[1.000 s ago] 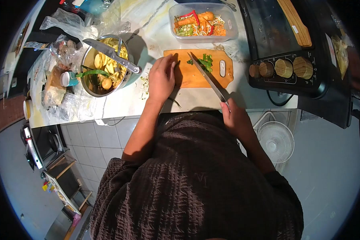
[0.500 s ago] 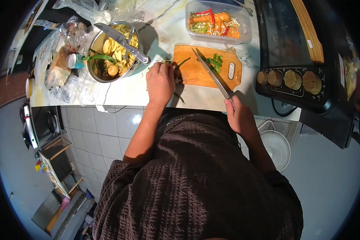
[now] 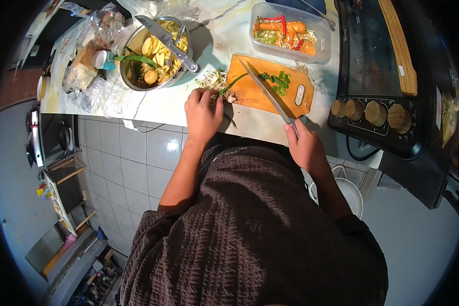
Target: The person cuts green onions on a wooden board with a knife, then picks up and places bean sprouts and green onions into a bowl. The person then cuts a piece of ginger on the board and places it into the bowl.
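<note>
My right hand (image 3: 305,145) grips a kitchen knife (image 3: 268,92) by its handle, the blade slanting across the wooden cutting board (image 3: 250,97). Chopped green onion pieces (image 3: 278,84) lie on the board to the right of the blade. My left hand (image 3: 204,115) is at the board's left edge, fingers curled down and closed near the end of a long green onion stalk (image 3: 235,81). The stalk reaches from those fingertips onto the board towards the blade. Bean sprouts (image 3: 212,79) are heaped on the table just beyond my left hand.
A metal pot (image 3: 183,69) holds yellow pieces, with a second knife (image 3: 163,38) across its rim. Behind the board sits a plastic container (image 3: 324,46) of food. At right stands a black oven (image 3: 382,122); plastic bags (image 3: 115,99) and a small jar (image 3: 103,60) are left.
The camera view has shifted slightly, moving the table items up on the left and rightward. My left hand has drawn back a little, exposing the bean sprouts. The knife stays over the board.
</note>
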`<state>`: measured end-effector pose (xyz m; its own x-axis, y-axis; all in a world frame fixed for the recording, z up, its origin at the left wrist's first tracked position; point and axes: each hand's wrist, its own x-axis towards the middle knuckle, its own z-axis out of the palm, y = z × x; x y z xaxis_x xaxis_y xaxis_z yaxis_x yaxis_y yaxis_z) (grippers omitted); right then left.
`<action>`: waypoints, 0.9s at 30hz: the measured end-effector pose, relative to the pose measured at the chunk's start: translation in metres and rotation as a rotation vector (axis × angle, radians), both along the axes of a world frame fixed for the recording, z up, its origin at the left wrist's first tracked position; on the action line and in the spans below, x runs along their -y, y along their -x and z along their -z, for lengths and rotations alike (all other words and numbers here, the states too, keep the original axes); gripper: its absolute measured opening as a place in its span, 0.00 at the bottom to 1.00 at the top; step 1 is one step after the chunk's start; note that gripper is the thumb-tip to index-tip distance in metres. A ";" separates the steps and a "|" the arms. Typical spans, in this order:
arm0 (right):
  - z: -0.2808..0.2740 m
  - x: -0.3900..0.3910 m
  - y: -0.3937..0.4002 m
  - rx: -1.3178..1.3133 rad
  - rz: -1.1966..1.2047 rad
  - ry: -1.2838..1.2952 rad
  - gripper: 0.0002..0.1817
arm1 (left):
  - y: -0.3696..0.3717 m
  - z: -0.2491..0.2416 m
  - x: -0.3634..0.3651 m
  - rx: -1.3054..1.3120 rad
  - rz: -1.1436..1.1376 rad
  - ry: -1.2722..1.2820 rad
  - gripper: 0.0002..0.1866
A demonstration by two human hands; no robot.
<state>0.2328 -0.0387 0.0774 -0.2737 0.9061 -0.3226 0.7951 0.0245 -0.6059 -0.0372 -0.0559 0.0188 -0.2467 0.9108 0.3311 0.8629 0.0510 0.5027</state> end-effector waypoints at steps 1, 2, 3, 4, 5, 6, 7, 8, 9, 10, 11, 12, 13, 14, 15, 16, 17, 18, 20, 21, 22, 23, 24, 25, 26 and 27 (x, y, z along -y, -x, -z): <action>0.001 -0.001 0.000 0.000 -0.001 0.007 0.15 | -0.001 -0.001 0.000 0.026 0.013 0.021 0.09; 0.001 -0.001 -0.001 0.000 -0.002 0.015 0.15 | -0.001 -0.001 0.000 0.025 0.008 0.020 0.09; 0.002 -0.002 -0.001 -0.001 -0.005 0.013 0.15 | -0.002 -0.002 0.000 0.033 -0.001 0.023 0.08; 0.003 -0.002 -0.003 0.017 -0.015 -0.001 0.16 | -0.002 -0.002 0.000 0.041 -0.008 0.026 0.06; 0.005 -0.002 -0.004 0.035 -0.023 -0.015 0.17 | -0.001 -0.003 0.000 0.039 -0.010 0.023 0.06; 0.006 -0.001 -0.005 0.033 -0.023 -0.017 0.17 | -0.001 -0.004 0.002 0.026 -0.022 -0.011 0.06; 0.007 -0.001 -0.005 0.008 -0.019 -0.022 0.17 | -0.001 -0.005 0.001 0.013 -0.033 -0.049 0.06; 0.007 -0.002 -0.006 -0.017 -0.017 -0.025 0.17 | 0.000 -0.008 0.002 0.012 -0.034 -0.054 0.06; 0.006 -0.002 -0.006 -0.017 -0.022 -0.028 0.17 | 0.000 -0.013 0.004 0.131 -0.047 -0.023 0.06; 0.006 -0.004 -0.004 -0.021 -0.010 -0.027 0.17 | 0.001 -0.018 0.004 0.248 -0.059 0.002 0.05; 0.004 -0.002 -0.004 -0.022 0.001 -0.015 0.16 | 0.001 -0.024 0.008 0.249 -0.064 0.004 0.05; 0.004 -0.003 -0.003 -0.024 -0.004 -0.024 0.16 | 0.003 -0.030 0.008 0.312 -0.064 -0.003 0.05; 0.003 -0.004 -0.001 -0.031 -0.009 -0.022 0.16 | 0.007 -0.034 0.007 0.374 -0.063 -0.010 0.06; 0.002 -0.003 0.000 -0.038 -0.014 -0.014 0.16 | 0.012 -0.034 0.010 0.431 -0.075 -0.022 0.06; 0.001 -0.004 0.002 -0.042 -0.019 -0.022 0.16 | 0.016 -0.040 0.011 0.427 -0.078 -0.031 0.06; 0.000 -0.006 0.004 -0.061 -0.011 -0.009 0.16 | 0.020 -0.049 0.012 0.574 -0.097 -0.017 0.06; -0.001 -0.005 0.006 -0.078 -0.004 0.010 0.16 | 0.024 -0.055 0.016 0.724 -0.118 0.002 0.06; -0.002 -0.005 0.007 -0.078 -0.010 0.006 0.16 | 0.033 -0.057 0.018 0.730 -0.061 -0.025 0.09; -0.003 -0.007 0.012 -0.073 -0.014 -0.010 0.16 | 0.050 -0.067 0.022 0.715 -0.018 -0.089 0.09; -0.004 -0.008 0.014 -0.075 -0.018 -0.013 0.16 | 0.057 -0.073 0.024 0.779 -0.024 -0.112 0.08; -0.005 -0.009 0.017 -0.089 -0.015 -0.013 0.16 | 0.066 -0.082 0.026 0.840 -0.025 -0.130 0.08; -0.006 -0.009 0.018 -0.102 -0.011 -0.011 0.16 | 0.074 -0.093 0.026 0.859 -0.023 -0.154 0.08; -0.006 -0.009 0.020 -0.100 -0.014 -0.012 0.16 | 0.083 -0.100 0.025 0.838 -0.027 -0.203 0.08; -0.005 -0.008 0.021 -0.118 -0.010 -0.018 0.16 | 0.091 -0.106 0.022 0.812 -0.060 -0.242 0.07; -0.004 -0.008 0.023 -0.135 -0.006 -0.023 0.16 | 0.099 -0.110 0.018 0.821 -0.055 -0.270 0.08; -0.004 -0.007 0.025 -0.133 -0.007 -0.022 0.16 | 0.107 -0.113 0.013 0.831 -0.050 -0.297 0.08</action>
